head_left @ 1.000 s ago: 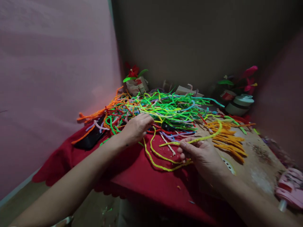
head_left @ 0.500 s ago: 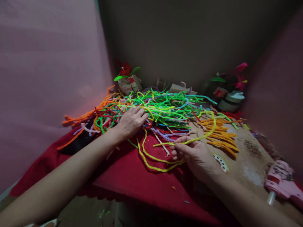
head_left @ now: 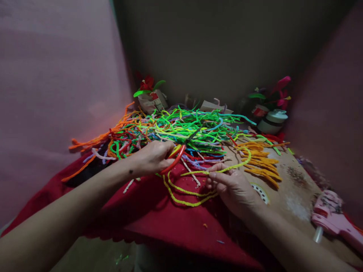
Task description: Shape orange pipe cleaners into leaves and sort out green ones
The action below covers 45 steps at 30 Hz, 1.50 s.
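Note:
My left hand (head_left: 151,156) is closed round the red handle of a pair of scissors (head_left: 175,160), whose dark blades point up into a big tangle of coloured pipe cleaners (head_left: 184,126). My right hand (head_left: 232,187) pinches a long yellow-green pipe cleaner (head_left: 236,165) that curves up to the right. More yellow lengths (head_left: 184,194) loop on the red cloth (head_left: 176,223) between my hands.
Several short orange pieces (head_left: 262,160) lie right of the tangle. A pink glue gun (head_left: 331,217) rests at the right edge. A white jar (head_left: 272,121) and artificial flowers (head_left: 280,92) stand at the back right, another flower (head_left: 147,85) at the back left. Walls close in on three sides.
My left hand, flat on the tangle before, has closed on red-handled scissors and drawn them back toward me. My right hand keeps its pinch on the yellow pipe cleaner.

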Tool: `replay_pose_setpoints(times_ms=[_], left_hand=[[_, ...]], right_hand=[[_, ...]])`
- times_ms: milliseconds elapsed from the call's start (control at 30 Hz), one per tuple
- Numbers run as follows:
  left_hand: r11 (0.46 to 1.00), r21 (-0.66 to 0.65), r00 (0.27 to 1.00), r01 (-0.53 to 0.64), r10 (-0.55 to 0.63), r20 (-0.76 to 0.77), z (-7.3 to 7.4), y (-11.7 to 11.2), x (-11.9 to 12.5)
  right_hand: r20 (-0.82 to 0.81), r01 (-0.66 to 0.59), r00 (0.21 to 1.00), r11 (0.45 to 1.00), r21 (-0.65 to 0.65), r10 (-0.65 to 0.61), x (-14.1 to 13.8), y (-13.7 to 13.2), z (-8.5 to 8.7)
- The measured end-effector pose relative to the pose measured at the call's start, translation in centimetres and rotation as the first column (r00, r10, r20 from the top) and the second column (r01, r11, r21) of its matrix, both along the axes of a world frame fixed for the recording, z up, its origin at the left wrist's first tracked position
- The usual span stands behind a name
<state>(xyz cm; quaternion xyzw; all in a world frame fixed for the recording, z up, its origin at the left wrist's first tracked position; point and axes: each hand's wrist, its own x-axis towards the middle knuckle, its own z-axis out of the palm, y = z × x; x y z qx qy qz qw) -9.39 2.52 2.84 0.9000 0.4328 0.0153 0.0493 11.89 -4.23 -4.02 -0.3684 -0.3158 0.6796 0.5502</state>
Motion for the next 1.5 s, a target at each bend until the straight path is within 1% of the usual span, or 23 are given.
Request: replay_pose_setpoints(times_ms=[33, 67, 167, 267, 333, 400, 567, 733, 833, 933, 1000, 1100, 1333, 1433, 1500], left_hand=[[0.999, -0.052, 1.0, 0.004, -0.002, 0.031, -0.2, -0.8, 0.0], [0.997, -0.077, 0.999, 0.019, -0.016, 0.036, -0.3, -1.7, -0.1], [0.998, -0.062, 0.999, 0.017, -0.02, -0.037, -0.5, -4.5, 0.2], [0.997, -0.067, 0.99, -0.049, 0.04, -0.134, -0.5, -6.4, 0.5], [0.99, -0.094, 0.978, -0.108, 0.089, -0.189, -0.6, -6.9, 0.6], [0.986, -0.108, 0.97, -0.126, 0.1, -0.222, -0.8, -7.0, 0.6], [0.99, -0.09, 0.951, -0.105, 0.073, -0.301, -1.2, -6.8, 0.7], [0.996, -0.015, 0.929, -0.086, 0.075, -0.362, -1.6, -6.9, 1.2], [0.997, -0.001, 0.918, -0.083, 0.076, -0.39, -1.7, -7.0, 1.5], [0.994, -0.014, 0.907, -0.107, 0.092, -0.41, -1.7, -7.0, 1.7], [0.994, -0.006, 0.903, -0.11, 0.097, -0.418, -1.7, -7.0, 1.7], [0.997, 0.005, 0.909, -0.076, 0.071, -0.412, -1.8, -7.1, 1.6], [0.998, 0.018, 0.911, -0.061, 0.063, -0.407, -2.2, -7.3, 1.2], [0.998, 0.02, 0.922, -0.053, 0.057, -0.382, -2.5, -7.3, 1.0], [0.999, 0.013, 0.928, -0.034, 0.036, -0.37, -2.5, -7.4, 0.9]], right_hand=[[-0.007, 0.002, 1.0, 1.0, -0.002, -0.002, 0.0, 0.0, 0.1], [-0.013, 0.007, 1.0, 1.0, -0.002, -0.007, 0.0, 0.0, 0.1], [-0.021, 0.037, 0.999, 0.999, 0.003, -0.037, 0.1, -0.1, 0.3], [-0.026, 0.058, 0.998, 0.998, 0.0, -0.058, 0.3, -0.1, 0.5], [-0.021, 0.065, 0.998, 0.998, 0.002, -0.065, 0.4, -0.1, 0.6], [-0.005, 0.081, 0.997, 0.997, 0.001, -0.081, 0.4, 0.0, 0.9], [0.042, 0.108, 0.993, 0.994, -0.006, -0.107, 0.4, -0.2, 1.4], [0.067, 0.112, 0.991, 0.993, 0.031, -0.114, 0.6, -0.3, 1.1], [0.066, 0.104, 0.992, 0.993, 0.05, -0.107, 0.6, -0.3, 0.9], [0.067, 0.097, 0.993, 0.993, 0.064, -0.102, 0.6, -0.3, 0.8], [0.059, 0.098, 0.993, 0.993, 0.066, -0.102, 0.6, -0.4, 0.9], [0.066, 0.103, 0.992, 0.992, 0.073, -0.107, 0.6, -0.5, 0.9], [0.22, 0.096, 0.969, 0.99, 0.101, -0.116, 0.9, -0.6, 1.4], [0.234, 0.095, 0.965, 0.99, 0.101, -0.116, 1.0, -0.6, 1.7], [0.227, 0.073, 0.97, 0.993, 0.092, -0.092, 1.2, -0.6, 1.7]])
